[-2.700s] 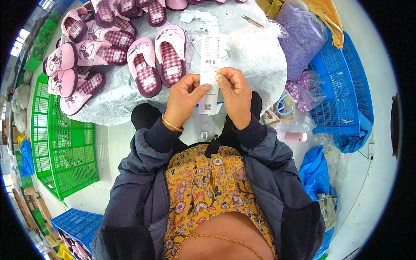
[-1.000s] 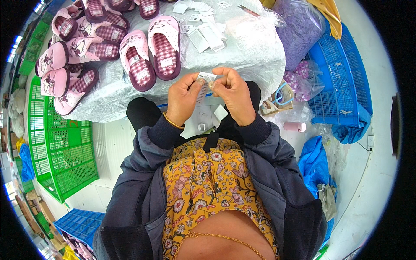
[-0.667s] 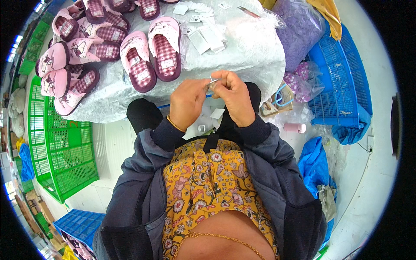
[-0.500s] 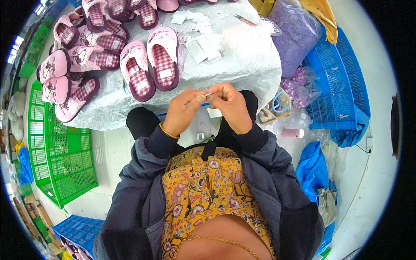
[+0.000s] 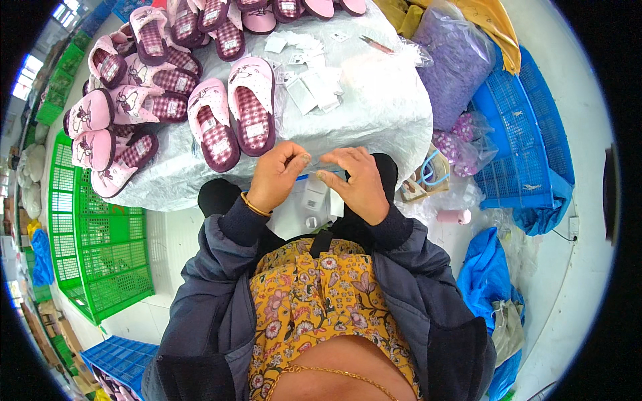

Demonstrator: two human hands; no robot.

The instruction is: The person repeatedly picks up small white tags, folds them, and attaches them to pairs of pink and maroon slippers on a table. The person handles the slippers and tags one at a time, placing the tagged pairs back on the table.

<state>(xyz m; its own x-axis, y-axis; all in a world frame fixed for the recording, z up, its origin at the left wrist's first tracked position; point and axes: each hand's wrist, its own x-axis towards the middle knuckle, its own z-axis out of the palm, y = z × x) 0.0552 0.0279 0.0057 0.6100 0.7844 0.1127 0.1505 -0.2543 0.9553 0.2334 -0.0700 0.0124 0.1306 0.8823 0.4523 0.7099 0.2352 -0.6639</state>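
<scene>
Right fingers (image 5: 344, 158) have spread, left fingers (image 5: 291, 148) can't be judged, near printed white paper (image 5: 313, 195).

The left hand (image 5: 274, 177) at 10 o'clock is hiding its own palm, so I'm not really seeing if it's pinching anything. Print on the white slip (image 5: 313, 197) just above dead centre is coming out way too tiny to read. Up at 12, the white tags (image 5: 302, 97) are overlapping and covering each other, and the skinny tool (image 5: 378, 45) near 1 is looking too small to identify. The top edge is chopping off the back-row slippers (image 5: 215, 13) around 11. Shelves (image 5: 23, 200) at 9 are smearing into blur along the rim.
</scene>
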